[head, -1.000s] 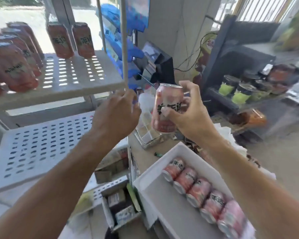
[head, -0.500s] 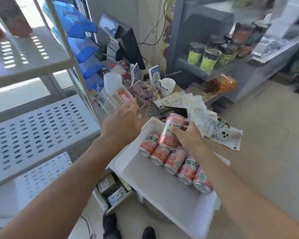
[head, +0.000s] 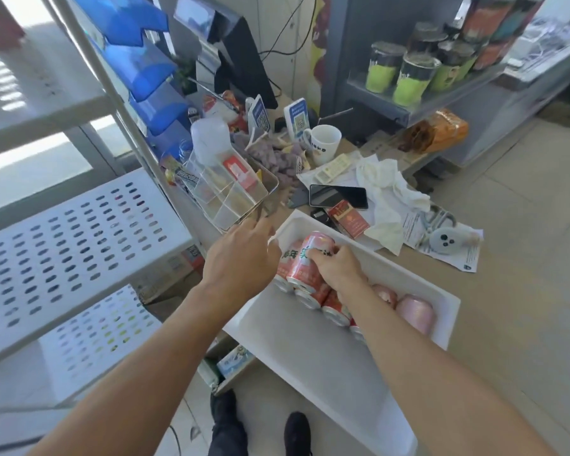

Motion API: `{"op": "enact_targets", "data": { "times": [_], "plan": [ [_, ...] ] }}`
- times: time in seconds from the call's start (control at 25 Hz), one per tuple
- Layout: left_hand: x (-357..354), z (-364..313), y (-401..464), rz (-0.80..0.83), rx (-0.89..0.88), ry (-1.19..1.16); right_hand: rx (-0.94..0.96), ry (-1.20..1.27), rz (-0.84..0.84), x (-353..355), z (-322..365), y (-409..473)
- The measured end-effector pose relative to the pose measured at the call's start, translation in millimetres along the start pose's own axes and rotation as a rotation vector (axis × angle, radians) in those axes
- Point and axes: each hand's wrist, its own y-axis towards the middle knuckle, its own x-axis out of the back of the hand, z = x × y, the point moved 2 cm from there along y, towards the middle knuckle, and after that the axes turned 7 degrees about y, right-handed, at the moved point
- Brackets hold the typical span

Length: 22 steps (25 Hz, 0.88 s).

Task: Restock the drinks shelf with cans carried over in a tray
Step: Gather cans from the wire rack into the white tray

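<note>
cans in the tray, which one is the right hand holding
The can lying on top of the row at the tray's far end: the right hand grips it, and it sits above the others, which lie side by side on the tray floor.

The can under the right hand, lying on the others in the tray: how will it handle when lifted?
The can is a smooth cylinder on its side atop the row of cans, so it would probably roll if released. The right hand wraps it easily, so it likely lifts one-handed.
</note>
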Motion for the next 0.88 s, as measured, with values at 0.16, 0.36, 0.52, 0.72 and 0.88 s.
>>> {"op": "enact_targets", "data": {
  "times": [0.16, 0.36, 0.52, 0.72, 0.88],
  "plan": [
    [3.2, 6.9, -1.7, 0.016, 0.024, 0.001, 0.007, -0.009, -0.029, -9.5, 3.1, 4.9],
    [2.2, 14.2, -2.4, 0.015, 0.050, -0.007, 0.070, -0.148, -0.092, -3.5, 4.1, -0.6],
    [0.6, 16.1, -5.2, 0.020, 0.056, -0.004, 0.131, -0.209, -0.057, -1.0, 7.4, -6.6],
    [15.1, 18.0, -1.9, -0.042, 0.079, 0.018, 0.425, -0.425, -0.122, 12.5, 25.2, -19.9],
    [26.8, 27.0, 2.0, -0.101, 0.109, 0.019, 0.710, -0.585, -0.093, 16.1, 59.2, -42.5]
  ]
}}
